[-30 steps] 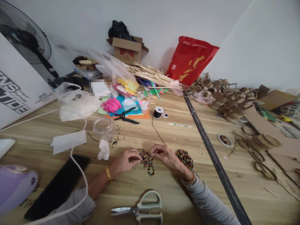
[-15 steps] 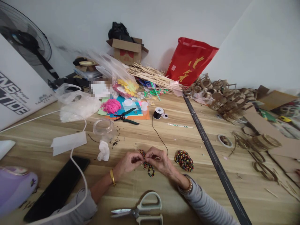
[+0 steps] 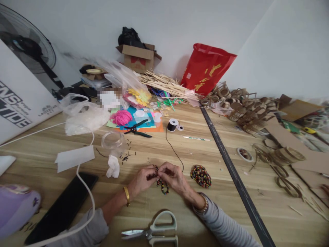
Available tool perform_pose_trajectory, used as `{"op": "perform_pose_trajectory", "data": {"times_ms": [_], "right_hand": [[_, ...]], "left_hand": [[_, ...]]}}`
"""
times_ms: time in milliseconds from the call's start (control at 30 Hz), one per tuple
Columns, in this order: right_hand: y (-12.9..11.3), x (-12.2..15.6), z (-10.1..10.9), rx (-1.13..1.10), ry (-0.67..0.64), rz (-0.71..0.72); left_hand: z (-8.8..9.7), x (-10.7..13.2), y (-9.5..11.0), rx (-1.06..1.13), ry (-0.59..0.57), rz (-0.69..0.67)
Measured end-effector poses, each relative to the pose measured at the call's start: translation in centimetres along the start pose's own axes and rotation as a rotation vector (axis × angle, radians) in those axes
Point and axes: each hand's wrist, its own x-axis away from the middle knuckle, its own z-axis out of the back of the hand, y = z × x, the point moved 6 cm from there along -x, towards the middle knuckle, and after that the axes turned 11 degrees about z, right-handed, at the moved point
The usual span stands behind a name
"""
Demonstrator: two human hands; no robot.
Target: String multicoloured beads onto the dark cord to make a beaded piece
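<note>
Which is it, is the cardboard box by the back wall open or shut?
Open. The cardboard box has its top flaps folded outward, and a black bag shows above the opening.

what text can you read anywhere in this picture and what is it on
"TIDE": big dark letters, start cut off, on the white board at the left.
"LAOYECHE": small grey print, same board; finer print beneath is unreadable.
Gold characters on the red bag: too blurred to read.
Red print on the cardboard box: unreadable.
Bead strand between the left hand and right hand: no text.
</note>
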Motion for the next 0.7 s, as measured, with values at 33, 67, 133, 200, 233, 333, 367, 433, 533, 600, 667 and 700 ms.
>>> {"op": "perform_pose_trajectory", "data": {"times_ms": [33, 67, 133, 200, 233, 333, 367, 433, 533, 600, 667, 700], "right_hand": [[-0.1, 0.0, -0.1, 0.003, -0.007, 0.004], [-0.3, 0.0, -0.1, 0.008, -0.015, 0.010], [-0.8, 0.0, 0.1, 0.023, -0.033, 0.029], [-1.5, -0.2, 0.9, 0.067, -0.064, 0.054], [-1.7, -0.3, 1.5, 0.115, -0.101, 0.056], [-2.8, -0.7, 3.9, 0.431, -0.185, 0.114], [-2.9, -0.7, 4.6, 0.532, -0.224, 0.116], [-2.7, -0.4, 5.7, 0.691, -0.295, 0.066], [-1.7, 0.7, 6.1, 0.835, -0.444, 0.018], [-0.9, 1.5, 5.9, 0.904, -0.518, -0.011], [-0.3, 2.0, 5.6, 0.961, -0.536, -0.027], [-0.2, 2.1, 5.5, 0.979, -0.541, -0.027]], "left_hand": [[-0.1, 0.0, 0.0, -0.003, -0.006, -0.004], [-0.2, 0.0, 0.0, -0.002, -0.010, -0.006], [-0.2, 0.1, 0.0, 0.019, -0.013, -0.001], [-0.2, 0.1, -0.1, 0.059, -0.020, 0.013], [-0.1, 0.1, -0.1, 0.084, -0.024, 0.024], [0.2, 0.2, -0.2, 0.143, -0.042, 0.077], [0.3, 0.2, -0.2, 0.155, -0.047, 0.097], [0.4, 0.3, -0.1, 0.172, -0.060, 0.129], [0.5, 0.5, 0.1, 0.200, -0.075, 0.164], [0.5, 0.6, 0.3, 0.201, -0.087, 0.181], [0.6, 0.7, 0.4, 0.187, -0.096, 0.189], [0.6, 0.8, 0.5, 0.180, -0.098, 0.192]]}}
